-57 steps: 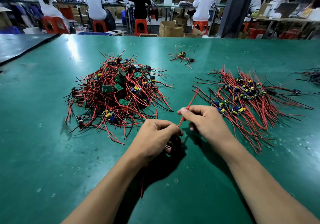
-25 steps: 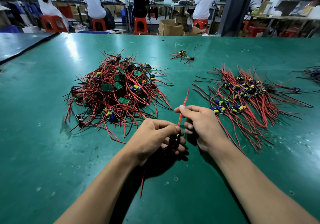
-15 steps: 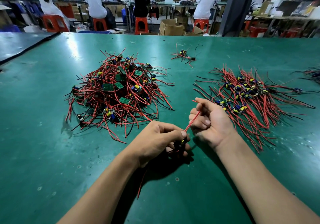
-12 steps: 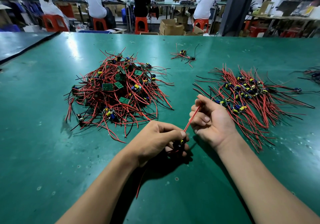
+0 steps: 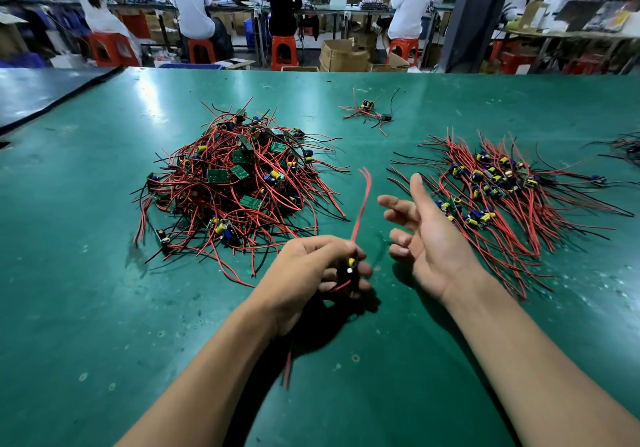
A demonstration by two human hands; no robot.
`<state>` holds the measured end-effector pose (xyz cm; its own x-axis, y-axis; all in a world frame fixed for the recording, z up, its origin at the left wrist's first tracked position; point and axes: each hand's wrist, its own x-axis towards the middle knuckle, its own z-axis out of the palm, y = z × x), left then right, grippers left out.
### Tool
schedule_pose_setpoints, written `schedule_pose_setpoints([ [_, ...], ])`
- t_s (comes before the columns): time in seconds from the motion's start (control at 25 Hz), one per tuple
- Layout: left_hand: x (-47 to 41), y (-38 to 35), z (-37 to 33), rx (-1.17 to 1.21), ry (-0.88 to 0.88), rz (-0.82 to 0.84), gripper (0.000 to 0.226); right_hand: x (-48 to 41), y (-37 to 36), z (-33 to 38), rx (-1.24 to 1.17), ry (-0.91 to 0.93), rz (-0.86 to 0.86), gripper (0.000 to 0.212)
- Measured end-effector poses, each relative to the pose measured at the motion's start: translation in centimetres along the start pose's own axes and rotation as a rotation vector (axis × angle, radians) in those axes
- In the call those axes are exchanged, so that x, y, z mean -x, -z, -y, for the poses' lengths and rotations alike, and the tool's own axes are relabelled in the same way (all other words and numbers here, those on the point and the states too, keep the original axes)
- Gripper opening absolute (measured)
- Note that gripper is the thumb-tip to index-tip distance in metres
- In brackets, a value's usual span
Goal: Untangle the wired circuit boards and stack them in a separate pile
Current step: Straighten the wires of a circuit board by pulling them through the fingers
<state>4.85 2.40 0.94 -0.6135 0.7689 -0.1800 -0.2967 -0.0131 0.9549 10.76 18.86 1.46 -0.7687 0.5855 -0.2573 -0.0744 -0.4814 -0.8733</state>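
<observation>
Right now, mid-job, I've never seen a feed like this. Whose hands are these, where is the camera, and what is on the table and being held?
There is no machine here. These are a person's two bare hands, filmed by one camera worn on their head that looks forward and down. The green table holds a tangled pile of wired circuit boards on the left, a flatter combed-out pile on the right, and a small stray cluster farther back. The left hand has its fingers curled round one small board, and a red wire sticks up from the fist. The right hand is open with its fingers spread, holding nothing. Other workers sit at benches behind.
</observation>
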Motion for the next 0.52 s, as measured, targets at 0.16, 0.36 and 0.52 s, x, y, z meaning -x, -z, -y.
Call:
schedule_pose_setpoints([
  [0.16, -0.7, 0.4, -0.2, 0.202, 0.049, -0.045, 0.063, 0.4, 0.0, -0.4, 0.221, 0.106, -0.025, 0.052],
  [0.36, -0.9, 0.6, 0.1, 0.234, 0.033, 0.070, 0.072, 2.3, -1.4, -2.1, 0.718, 0.393, 0.171, 0.035],
  [0.52, -0.7, 0.6, -0.1, 0.214, 0.017, 0.043, 0.066, 1.8, -1.3, -2.6, 1.024, 0.649, 0.005, 0.029],
])
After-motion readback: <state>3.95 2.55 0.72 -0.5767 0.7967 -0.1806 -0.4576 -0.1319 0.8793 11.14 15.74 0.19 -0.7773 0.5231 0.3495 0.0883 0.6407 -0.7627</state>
